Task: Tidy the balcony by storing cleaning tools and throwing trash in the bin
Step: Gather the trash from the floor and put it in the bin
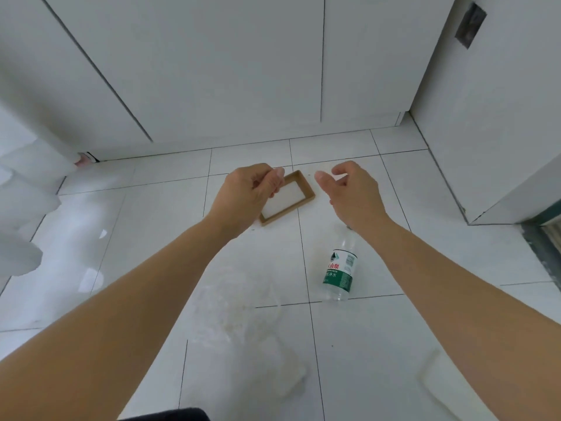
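Observation:
A small brown rectangular tray (303, 194) with a white inside lies on the white floor tiles. My left hand (249, 192) is at its far-left rim, with the thumb outside the rim and the curled fingers inside, pinching it. That hand hides the tray's left corner. My right hand (349, 189) hovers just right of the tray, fingers loosely curled and holding nothing. A clear plastic water bottle (340, 271) with a green and white label lies on its side under my right forearm.
White cabinet doors (236, 71) stand along the far side, and a white wall corner (485, 147) is at the right. Clear plastic pieces (273, 366) lie on the near tiles beside a dirty patch (230, 302). White blurred shapes (21, 208) fill the left edge.

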{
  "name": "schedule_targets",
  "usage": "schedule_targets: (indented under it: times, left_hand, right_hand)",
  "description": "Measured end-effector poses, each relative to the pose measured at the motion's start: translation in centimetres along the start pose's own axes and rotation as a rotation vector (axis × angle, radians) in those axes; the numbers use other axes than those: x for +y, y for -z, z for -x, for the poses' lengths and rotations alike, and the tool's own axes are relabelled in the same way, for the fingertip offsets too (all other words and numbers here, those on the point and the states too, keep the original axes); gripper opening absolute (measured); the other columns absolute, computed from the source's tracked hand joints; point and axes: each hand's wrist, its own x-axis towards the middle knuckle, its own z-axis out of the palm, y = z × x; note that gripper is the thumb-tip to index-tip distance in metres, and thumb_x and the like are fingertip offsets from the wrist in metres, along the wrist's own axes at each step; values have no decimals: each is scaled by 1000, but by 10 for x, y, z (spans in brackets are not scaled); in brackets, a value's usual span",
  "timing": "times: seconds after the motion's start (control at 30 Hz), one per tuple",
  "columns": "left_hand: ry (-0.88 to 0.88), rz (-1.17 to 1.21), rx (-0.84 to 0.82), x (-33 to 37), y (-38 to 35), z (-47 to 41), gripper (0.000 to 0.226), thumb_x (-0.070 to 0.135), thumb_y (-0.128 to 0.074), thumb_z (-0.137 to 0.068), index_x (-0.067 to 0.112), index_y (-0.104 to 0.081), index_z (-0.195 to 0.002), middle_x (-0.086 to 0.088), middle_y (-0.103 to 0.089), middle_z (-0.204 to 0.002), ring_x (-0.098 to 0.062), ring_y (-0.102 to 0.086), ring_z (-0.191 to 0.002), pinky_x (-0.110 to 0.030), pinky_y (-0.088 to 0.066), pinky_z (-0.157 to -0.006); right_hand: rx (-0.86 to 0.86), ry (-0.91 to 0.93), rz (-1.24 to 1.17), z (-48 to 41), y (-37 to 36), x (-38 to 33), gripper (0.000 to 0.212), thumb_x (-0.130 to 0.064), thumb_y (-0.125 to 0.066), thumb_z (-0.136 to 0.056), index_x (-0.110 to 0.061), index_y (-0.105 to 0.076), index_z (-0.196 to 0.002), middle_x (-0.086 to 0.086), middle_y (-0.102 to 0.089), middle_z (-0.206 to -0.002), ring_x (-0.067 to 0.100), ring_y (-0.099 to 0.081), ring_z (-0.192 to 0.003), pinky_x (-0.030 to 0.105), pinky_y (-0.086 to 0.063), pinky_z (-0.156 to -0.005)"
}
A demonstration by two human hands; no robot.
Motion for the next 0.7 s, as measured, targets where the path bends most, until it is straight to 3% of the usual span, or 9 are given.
schedule_targets:
  times: [0.07,0.13,0.2,0.3,0.43,0.57,0.7]
  left_hand:
    - [18,-48,-17,-33,-15,-17,33,39,-48,-95,13,-66,-85,-6,-68,-83,-27,-63,-75,-39,-51,-72]
    - [40,-80,-42,-62,-30,-31,30,39,-48,-95,15,-65,-90,-4,-66,-82,-19,-56,-63,-29,-45,-56]
    - [73,-105,-79,-87,-45,-38,27,37,-49,-95,16,-65,-94,1,-62,-79,-10,-53,-63,-21,-39,-54]
    - [109,-115,-141,-116,-61,-50,24,33,-49,-95,15,-64,-100,2,-64,-92,-13,-59,-78,-21,-46,-63]
    - [140,-171,-241,-148,-79,-66,25,28,-49,-96,13,-60,-112,-1,-62,-107,-12,-56,-90,-24,-42,-74]
    - [196,-163,-349,-172,-94,-76,28,23,-47,-97,10,-57,-120,-8,-60,-120,-17,-56,-101,-24,-40,-81]
    - [208,-159,-387,-191,-108,-87,26,26,-47,-97,16,-55,-119,-5,-56,-130,-23,-55,-116,-26,-41,-82]
  right_hand:
    - [-2,-42,61,-11,-19,24,51,-47,-52,-91,-9,-48,-124,2,-57,-97,19,-53,-88,27,-38,-75]
    - [19,-96,115,-16,-36,49,52,-46,-51,-92,-8,-45,-127,6,-58,-105,18,-50,-86,26,-36,-75]
    - [35,-176,150,-17,-50,75,52,-45,-51,-93,-6,-44,-128,9,-60,-110,20,-52,-87,27,-37,-74]
    - [61,-283,296,-20,-68,112,53,-44,-53,-91,-5,-44,-126,14,-56,-119,28,-53,-105,32,-41,-78]
    - [40,-471,568,-27,-90,150,64,-45,-55,-88,-12,-32,-138,17,-40,-132,36,-40,-120,42,-39,-92]
    - [24,-641,554,-33,-103,176,78,-36,-60,-85,-30,-12,-146,18,-34,-131,39,-43,-114,46,-39,-92]
    - [69,-664,464,-36,-114,180,91,-22,-64,-82,-30,-1,-148,20,-34,-127,39,-49,-103,46,-46,-88]
